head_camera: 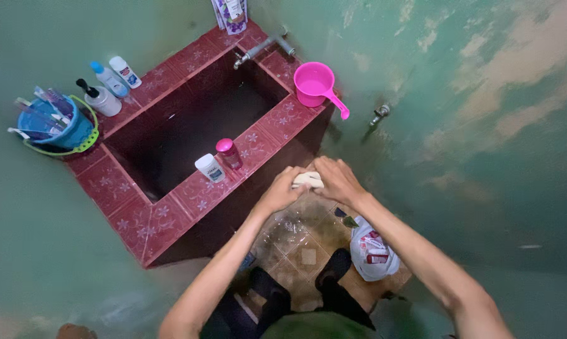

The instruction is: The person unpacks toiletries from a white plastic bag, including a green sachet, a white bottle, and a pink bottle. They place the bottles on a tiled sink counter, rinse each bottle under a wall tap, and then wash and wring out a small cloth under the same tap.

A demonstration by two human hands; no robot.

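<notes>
My left hand (280, 191) and my right hand (337, 179) are pressed together over a pale bar of soap (307, 180), which shows between the fingers. Both hands hover in front of the red-tiled water basin (203, 191), above the wet brown floor tiles (299, 242). On the basin's near rim, just left of my hands, stand a small white bottle (209, 167) and a pink-capped bottle (229, 153).
A pink dipper (317, 86) sits on the right rim below a metal tap (263, 48); a second tap (379, 113) sticks out of the green wall. A blue basket of toiletries (53, 124) and bottles (108, 88) stand at the left. A white plastic bag (372, 249) lies on the floor.
</notes>
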